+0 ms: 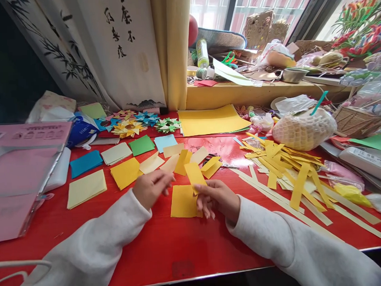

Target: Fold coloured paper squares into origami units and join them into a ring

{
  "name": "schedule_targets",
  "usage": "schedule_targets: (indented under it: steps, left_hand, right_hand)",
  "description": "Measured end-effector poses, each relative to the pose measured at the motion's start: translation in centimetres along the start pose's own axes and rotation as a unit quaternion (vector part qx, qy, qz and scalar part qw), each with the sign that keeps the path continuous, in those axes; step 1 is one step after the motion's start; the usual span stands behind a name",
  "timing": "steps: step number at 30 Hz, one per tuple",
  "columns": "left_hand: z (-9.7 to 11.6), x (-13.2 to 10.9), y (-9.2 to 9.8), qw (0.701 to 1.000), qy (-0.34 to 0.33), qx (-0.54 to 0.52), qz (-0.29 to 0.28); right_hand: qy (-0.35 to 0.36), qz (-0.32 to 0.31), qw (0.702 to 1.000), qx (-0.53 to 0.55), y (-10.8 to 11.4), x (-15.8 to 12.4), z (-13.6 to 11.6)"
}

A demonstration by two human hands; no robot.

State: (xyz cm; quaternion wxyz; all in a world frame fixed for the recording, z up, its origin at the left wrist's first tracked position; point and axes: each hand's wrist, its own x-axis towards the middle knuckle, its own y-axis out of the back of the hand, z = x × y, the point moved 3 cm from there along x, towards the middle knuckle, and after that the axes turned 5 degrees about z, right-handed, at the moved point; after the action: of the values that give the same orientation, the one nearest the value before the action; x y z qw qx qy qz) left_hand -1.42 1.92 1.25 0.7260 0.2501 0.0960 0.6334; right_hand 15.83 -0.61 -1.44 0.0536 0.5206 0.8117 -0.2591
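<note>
Between the thumb and fingers of my right hand is a folded yellow paper, held upright and slightly tilted. Just below it, a yellow paper square lies flat on the red table, partly covered by that hand. My left hand hovers to the left with loosely bent fingers and no paper visible in it. Behind both hands stand or lie several small folded papers, such as a yellow one and a cream one. A yellow paper stack sits beyond my left hand.
Yellow and cream paper strips spread over the right side. Coloured paper stacks lie at left, near a pink packet. Folded paper stars and large yellow sheets are at the back. Scissors lie partly hidden behind the folded papers.
</note>
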Motion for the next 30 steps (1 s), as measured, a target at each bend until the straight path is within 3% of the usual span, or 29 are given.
schedule_targets:
  steps: [3, 7, 11, 15, 19, 23, 27, 30]
  left_hand:
    - [0.9, -1.6, -2.5, 0.953, -0.224, 0.156, -0.133]
    - [0.5, -2.8, -3.9, 0.906, -0.296, 0.249, -0.169]
    - [0.1, -2.9, -3.8, 0.889, -0.335, 0.272, -0.156]
    - [0.7, -3.2, -3.6, 0.881, -0.368, 0.260, -0.144]
    - [1.0, -3.4, -3.8, 0.861, -0.402, 0.287, -0.120]
    - [0.9, -3.3, -3.6, 0.825, -0.473, 0.303, -0.064]
    - [1.1, -2.9, -2.2, 0.834, -0.472, 0.284, 0.018]
    - [1.6, -2.9, -1.0, 0.839, -0.467, 0.267, 0.075]
  right_hand:
    - [-0.009, 0.010, 0.999, 0.036, 0.5, 0.3, -0.3]
    - [-0.016, -0.047, 0.998, 0.036, 0.3, 0.2, -0.4]
    - [0.041, -0.042, 0.998, 0.032, 0.0, -0.2, -0.8]
    - [0.094, 0.017, 0.994, 0.043, 0.4, -0.4, -1.2]
    - [0.073, 0.015, 0.997, 0.029, 0.6, -0.1, -0.9]
    - [0.105, 0.066, 0.992, 0.015, 1.2, 0.1, -0.8]
    - [0.133, 0.126, 0.983, -0.020, 1.6, 0.1, -0.9]
    - [0.077, 0.116, 0.990, -0.039, 1.1, 0.1, -0.6]
